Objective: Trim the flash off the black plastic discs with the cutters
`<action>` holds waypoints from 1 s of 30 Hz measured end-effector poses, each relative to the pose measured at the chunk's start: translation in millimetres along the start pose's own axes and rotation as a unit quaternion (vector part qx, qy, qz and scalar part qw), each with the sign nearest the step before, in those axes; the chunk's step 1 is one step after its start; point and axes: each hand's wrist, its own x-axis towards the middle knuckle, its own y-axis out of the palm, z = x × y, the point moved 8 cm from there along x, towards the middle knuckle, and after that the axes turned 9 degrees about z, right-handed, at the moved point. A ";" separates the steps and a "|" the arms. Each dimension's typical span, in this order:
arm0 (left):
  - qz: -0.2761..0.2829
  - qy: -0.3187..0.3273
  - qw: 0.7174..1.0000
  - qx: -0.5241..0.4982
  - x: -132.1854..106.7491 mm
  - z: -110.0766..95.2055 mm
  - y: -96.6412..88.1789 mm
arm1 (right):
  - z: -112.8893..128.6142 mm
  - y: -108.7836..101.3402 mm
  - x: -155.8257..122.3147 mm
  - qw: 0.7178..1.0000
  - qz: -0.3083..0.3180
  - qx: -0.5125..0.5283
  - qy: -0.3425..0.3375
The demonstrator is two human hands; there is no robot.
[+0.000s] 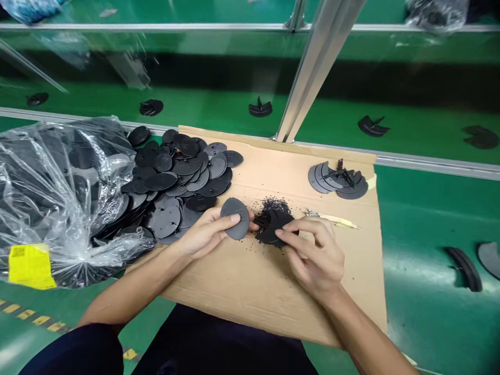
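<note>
My left hand [205, 233] is closed on a dark oval plastic disc [235, 217], held just above a cardboard sheet [250, 271]. My right hand [316, 255] pinches a second black plastic piece [273, 226] right beside it, over a small heap of black crumbs [275, 204]. The two pieces nearly touch. A big pile of the same dark discs [179, 174] lies to the left of my left hand.
A clear plastic bag [54, 198] with more discs and a yellow label [30, 265] sits at the left. A small stack of discs [338, 179] and a thin pale tool [336, 220] lie at right. Single black pieces [260, 108] ride the green conveyor behind; a metal post [316, 67] leans overhead.
</note>
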 end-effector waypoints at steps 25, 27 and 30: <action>-0.019 0.182 0.881 0.436 -11.5 -17.3 12.6 | -32.3 48.7 -16.5 0.905 0.099 0.303 0.282; -0.009 0.196 0.867 0.458 -13.0 -18.6 15.3 | -33.2 48.8 -17.6 0.901 0.093 0.311 0.289; -0.006 0.211 0.848 0.487 -14.7 -19.6 20.1 | -33.0 49.9 -17.5 0.888 0.099 0.335 0.298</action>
